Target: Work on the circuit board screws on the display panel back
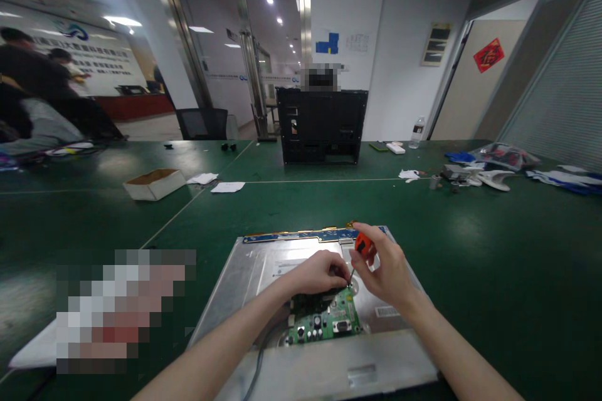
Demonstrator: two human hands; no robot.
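right hand (pixel 388 269) grip closed on screwdriver (pixel 360 250); left hand (pixel 320 272) on circuit board (pixel 329 319), grip unclear.

circuit board (pixel 324 321) on panel (pixel 244 282), box (pixel 154 183) far left, case (pixel 322 126) behind

Screwdriver (pixel 362 249) tip too small to see; circuit board (pixel 324 321) top hidden under left hand (pixel 320 272).
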